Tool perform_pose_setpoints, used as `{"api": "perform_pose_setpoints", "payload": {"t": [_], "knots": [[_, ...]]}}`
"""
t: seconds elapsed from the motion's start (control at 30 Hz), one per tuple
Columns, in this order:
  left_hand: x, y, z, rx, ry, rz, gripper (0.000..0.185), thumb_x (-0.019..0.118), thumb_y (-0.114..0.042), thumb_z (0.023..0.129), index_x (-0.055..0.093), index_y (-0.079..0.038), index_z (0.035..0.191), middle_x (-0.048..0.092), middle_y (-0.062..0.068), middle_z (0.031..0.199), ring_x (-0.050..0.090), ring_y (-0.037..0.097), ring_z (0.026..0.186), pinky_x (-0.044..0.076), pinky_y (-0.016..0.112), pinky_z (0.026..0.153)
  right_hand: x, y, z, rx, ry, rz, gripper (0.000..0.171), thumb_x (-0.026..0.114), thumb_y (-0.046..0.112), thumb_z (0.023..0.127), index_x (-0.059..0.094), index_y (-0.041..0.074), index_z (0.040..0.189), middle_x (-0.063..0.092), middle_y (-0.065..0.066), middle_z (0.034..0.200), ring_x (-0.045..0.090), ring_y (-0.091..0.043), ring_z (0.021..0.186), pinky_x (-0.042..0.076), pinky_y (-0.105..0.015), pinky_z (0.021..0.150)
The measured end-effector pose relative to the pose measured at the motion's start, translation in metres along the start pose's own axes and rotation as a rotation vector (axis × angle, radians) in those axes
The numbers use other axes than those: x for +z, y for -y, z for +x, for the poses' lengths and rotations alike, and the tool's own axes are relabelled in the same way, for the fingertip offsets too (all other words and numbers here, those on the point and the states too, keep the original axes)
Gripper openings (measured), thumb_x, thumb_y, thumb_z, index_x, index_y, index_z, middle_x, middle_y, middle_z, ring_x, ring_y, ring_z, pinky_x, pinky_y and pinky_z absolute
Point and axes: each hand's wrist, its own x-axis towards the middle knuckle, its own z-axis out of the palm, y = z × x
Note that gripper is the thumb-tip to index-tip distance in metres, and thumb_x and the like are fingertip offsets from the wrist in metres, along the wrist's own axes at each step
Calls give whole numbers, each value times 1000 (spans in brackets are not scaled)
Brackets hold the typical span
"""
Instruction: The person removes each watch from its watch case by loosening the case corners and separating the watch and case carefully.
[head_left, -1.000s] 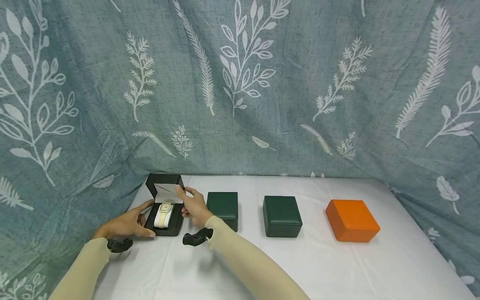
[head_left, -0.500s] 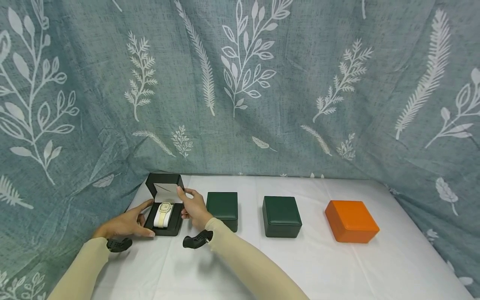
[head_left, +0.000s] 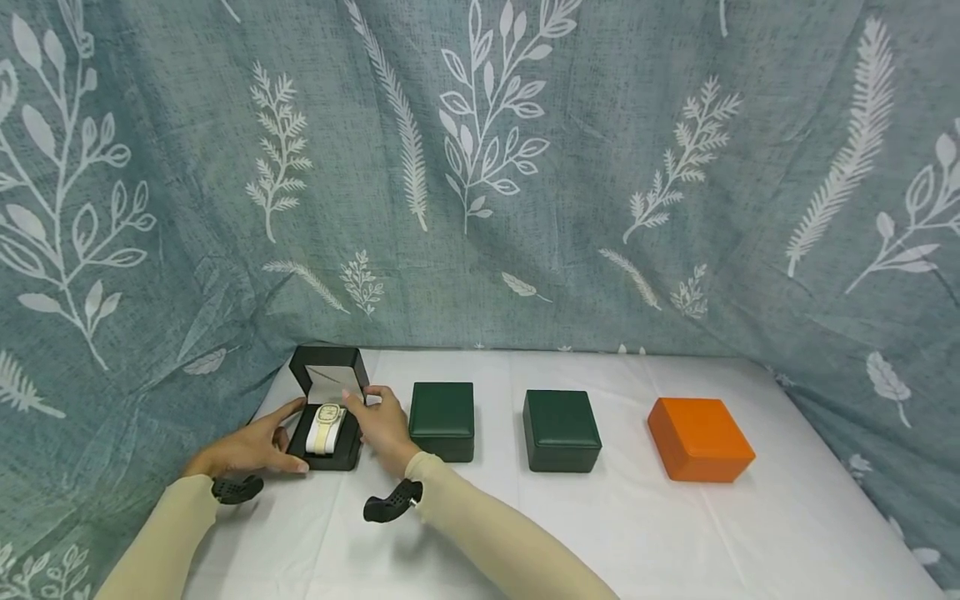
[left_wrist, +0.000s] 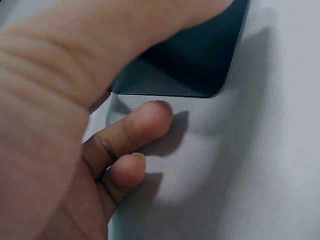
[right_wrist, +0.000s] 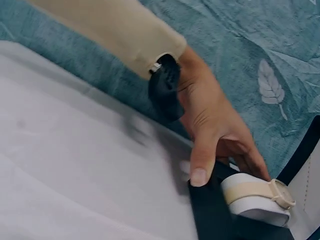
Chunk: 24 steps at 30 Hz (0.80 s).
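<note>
Box: black watch box (head_left: 330, 433) sits open on the white table (head_left: 600, 525), lid (head_left: 328, 373) standing up at the far side, directly between the two hands.
Watch: cream-strapped watch (head_left: 327, 427) lies wrapped round its pale cushion (right_wrist: 257, 210) inside the base, just ahead of the right fingertips.
Left hand: left hand (head_left: 251, 446) braces the box's left wall; thumb stretched along the front corner, forefinger lying straight along the upper edge, the shorter fingers (left_wrist: 135, 132) loosely curled on the cloth beside the base. It presses against the box and does not wrap it.
Right hand: right hand (head_left: 384, 421) hovers at the box's right side, fingers relaxed and reaching in toward the watch and the lid's lower edge. Whether a fingertip touches either is hard to tell; nothing is clasped.
Doing it well: I judge the watch is being reached for or settled. Keep the left hand firm and low so the light box does not slide or tip toward the right hand. Take the cushion by its sides, not by the dial, and lift straight up clear of the lid.
Beyond the right hand: two closed green boxes (head_left: 442, 419) (head_left: 562, 429), then an orange box (head_left: 700, 439), well apart from the work.
</note>
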Motion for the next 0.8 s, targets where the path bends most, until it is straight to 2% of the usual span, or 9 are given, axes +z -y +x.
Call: {"api": "perform_pose_setpoints", "payload": {"t": [0.13,0.2,0.27,0.37,0.5,0.7,0.8], "knots": [[-1,-1,0,1,1,17,126,92,-18,77,3,2,163,51,7,77,47,17,66,45,30,56,-1,-4,-4,-9,24,-2,56,70,47,97,55,15,140,62,-5,98,57,-22,73,45,-34,63],[0,0,0,-7,1,23,126,92,-19,77,3,1,163,51,7,78,47,16,66,45,30,56,-2,-7,-6,-22,33,-26,56,71,46,96,56,16,141,61,-5,99,55,-19,71,44,-33,62],[0,0,0,-16,2,31,126,92,-19,77,2,1,163,51,6,77,47,16,66,45,30,57,-2,-10,-8,-52,43,-66,55,72,45,96,57,16,141,61,-7,105,56,-17,77,47,-33,65],[1,-1,0,-22,5,20,126,92,-19,77,2,1,163,51,6,77,47,17,66,44,30,56,-3,-15,-11,-106,58,-159,55,72,44,96,57,18,141,59,-10,117,58,-17,93,50,-37,77],[1,-2,-1,-19,8,0,125,92,-17,77,3,1,163,50,6,77,46,18,66,43,30,56,-5,-20,-15,-141,81,-252,54,72,47,96,57,22,141,59,-10,121,56,-19,104,49,-40,85],[1,-2,-1,-26,12,-11,124,91,-16,78,3,0,164,50,7,77,46,18,67,43,30,57,-6,-22,-17,-134,113,-265,53,76,44,93,60,22,139,58,-9,116,56,-14,86,51,-30,70],[0,-3,-1,-27,14,-9,124,91,-17,78,3,0,164,51,6,78,46,18,68,44,30,57,-6,-24,-18,-129,120,-262,53,78,41,92,61,22,139,57,-10,116,55,-13,83,51,-27,66]]}}
